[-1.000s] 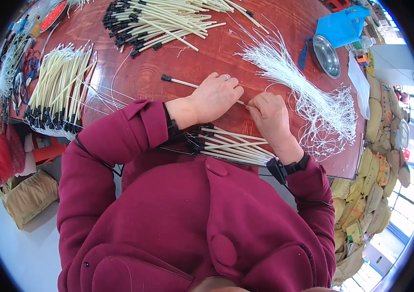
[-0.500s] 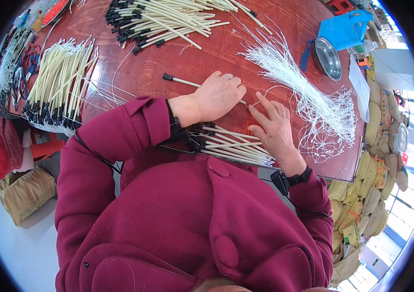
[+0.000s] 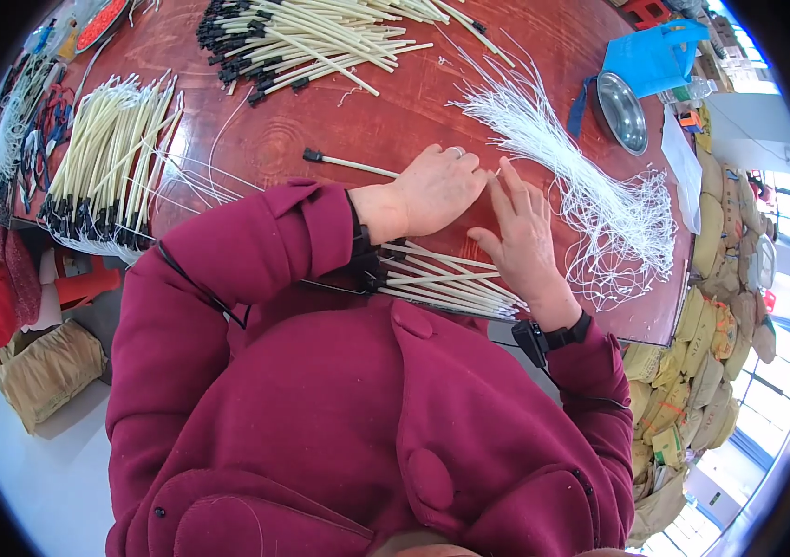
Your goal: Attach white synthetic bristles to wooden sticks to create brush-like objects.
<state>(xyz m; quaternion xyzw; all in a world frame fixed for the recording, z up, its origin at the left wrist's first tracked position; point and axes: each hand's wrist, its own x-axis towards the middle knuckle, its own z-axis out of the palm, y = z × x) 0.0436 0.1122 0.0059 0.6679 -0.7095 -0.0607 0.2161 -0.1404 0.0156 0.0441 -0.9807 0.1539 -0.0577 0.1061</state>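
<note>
My left hand (image 3: 439, 192) is closed over a thin cream stick (image 3: 355, 166) with a black end piece, which points left across the red table. The stick's other end is hidden under my fingers. My right hand (image 3: 527, 237) meets the left fingertips with its index finger. Its fingers are stretched out and the thumb stands apart. Whether a thread lies between the fingertips I cannot make out. Below both hands, near the table edge, lies a small bundle of similar sticks (image 3: 441, 278). A fanned bunch of white strings (image 3: 543, 125) spreads just right of my hands.
A large pile of black-tipped sticks (image 3: 320, 42) lies at the far side. Another stick bundle (image 3: 114, 153) with white strings is at left. A blue container (image 3: 652, 60) and a metal bowl (image 3: 621, 113) stand at right. Stacked sacks (image 3: 706, 371) lie beyond the table's right edge.
My left hand has moved slightly right, the stick under it. My right fingers have come up to the left fingertips. The stick end and curved string seen between the hands before are now hidden.
</note>
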